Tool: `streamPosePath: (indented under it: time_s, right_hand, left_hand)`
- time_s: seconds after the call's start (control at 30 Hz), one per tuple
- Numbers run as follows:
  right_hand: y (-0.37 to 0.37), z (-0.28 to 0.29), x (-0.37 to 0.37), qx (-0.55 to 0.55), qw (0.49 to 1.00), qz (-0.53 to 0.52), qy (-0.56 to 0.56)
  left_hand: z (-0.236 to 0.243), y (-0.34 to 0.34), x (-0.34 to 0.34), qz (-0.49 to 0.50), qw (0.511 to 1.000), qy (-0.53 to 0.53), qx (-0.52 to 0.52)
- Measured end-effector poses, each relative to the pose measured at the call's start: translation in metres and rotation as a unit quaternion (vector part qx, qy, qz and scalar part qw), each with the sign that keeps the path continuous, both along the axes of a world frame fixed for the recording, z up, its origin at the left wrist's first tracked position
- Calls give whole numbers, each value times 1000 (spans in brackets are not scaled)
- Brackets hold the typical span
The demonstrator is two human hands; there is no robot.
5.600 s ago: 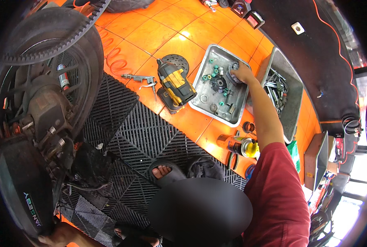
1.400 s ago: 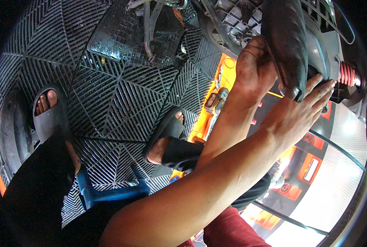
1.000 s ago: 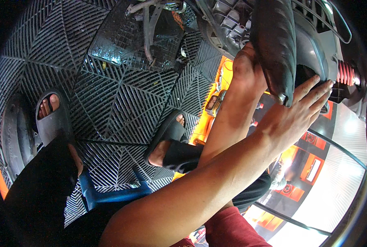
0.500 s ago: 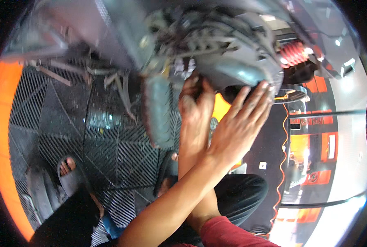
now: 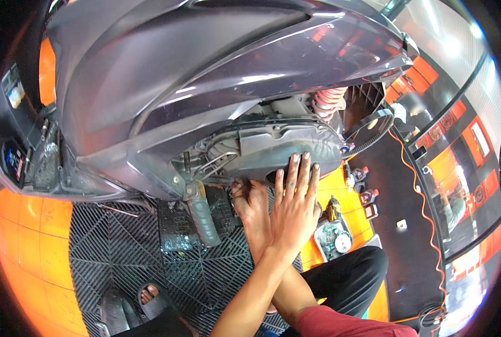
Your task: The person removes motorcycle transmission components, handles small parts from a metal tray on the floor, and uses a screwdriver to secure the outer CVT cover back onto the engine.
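Observation:
A dark scooter [image 5: 205, 67] fills the upper part of the view, with a long grey drive-side cover [image 5: 295, 143] low on its side. My forearms cross. My left hand [image 5: 298, 202] lies with its fingers stretched out over the lower part of this cover, near a dark opening. Beside it, to the left, my right hand [image 5: 253, 208] is turned palm up, its blackened fingers curled at the cover's lower edge. Whatever lies in those fingers is hidden. Left of that hand a ribbed rubber footpeg [image 5: 202, 222] sticks out. Behind the cover sits a red shock spring [image 5: 329, 103].
A yellow drill [image 5: 333, 209] lies by a tray [image 5: 320, 250] of parts on the orange floor at right. Beyond are small bottles [image 5: 368, 196] and an orange cord [image 5: 430, 216]. Black ribbed matting [image 5: 113, 241] lies below; another person [image 5: 452, 208] shows at far right.
The view has shifted and sharpened, showing more of the scooter's bodywork. My left hand stays on the cover and my right hand at its lower edge; the grasp looks much the same.

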State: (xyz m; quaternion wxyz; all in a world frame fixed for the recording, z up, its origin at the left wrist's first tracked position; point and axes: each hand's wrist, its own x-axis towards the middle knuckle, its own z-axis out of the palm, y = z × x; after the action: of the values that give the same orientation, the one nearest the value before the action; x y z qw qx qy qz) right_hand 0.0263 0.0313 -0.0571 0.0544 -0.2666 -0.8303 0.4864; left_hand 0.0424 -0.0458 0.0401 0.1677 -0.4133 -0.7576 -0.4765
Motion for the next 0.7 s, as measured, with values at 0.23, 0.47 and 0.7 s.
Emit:
streamPosePath:
  time_s: [0.23, 0.47, 0.7]
  right_hand:
    - [6, 6, 8, 6, 999, 7, -41]
    - [6, 5, 14, 24, 994, 43, -94]
    - [0, 5, 15, 67, 978, 119, -160]
  left_hand:
    - [7, 4, 8, -8, 1000, -2, -9]
    - [7, 8, 11, -7, 1000, 2, -11]
    - [10, 7, 11, 18, 999, 10, -26]
